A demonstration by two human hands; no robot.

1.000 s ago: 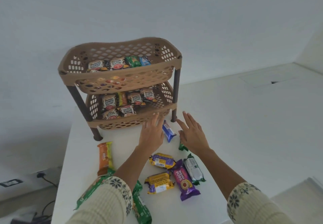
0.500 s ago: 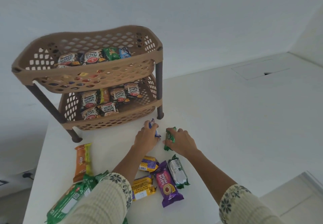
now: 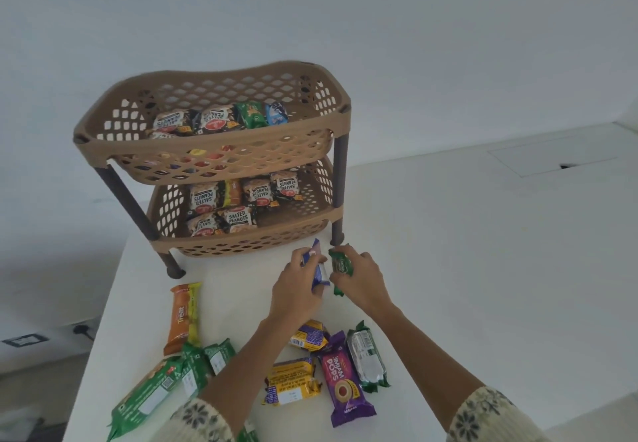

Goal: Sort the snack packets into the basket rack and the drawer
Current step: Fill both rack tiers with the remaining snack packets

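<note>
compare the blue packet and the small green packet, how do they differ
The blue packet is in the left hand; the small green packet is in the right hand. Blue looks flatter and longer, green crumpled and shorter. Both are gripped in front of the basket rack.

Open white counter (image 3: 483, 269) is being left clear to the right of the basket rack (image 3: 214, 151), while the near left is being crowded by loose packets (image 3: 183, 317); the top tier is being left open from above, the lower tier's entry narrowed beneath it.

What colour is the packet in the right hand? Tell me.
Green packet, in the right hand; head view.
</note>
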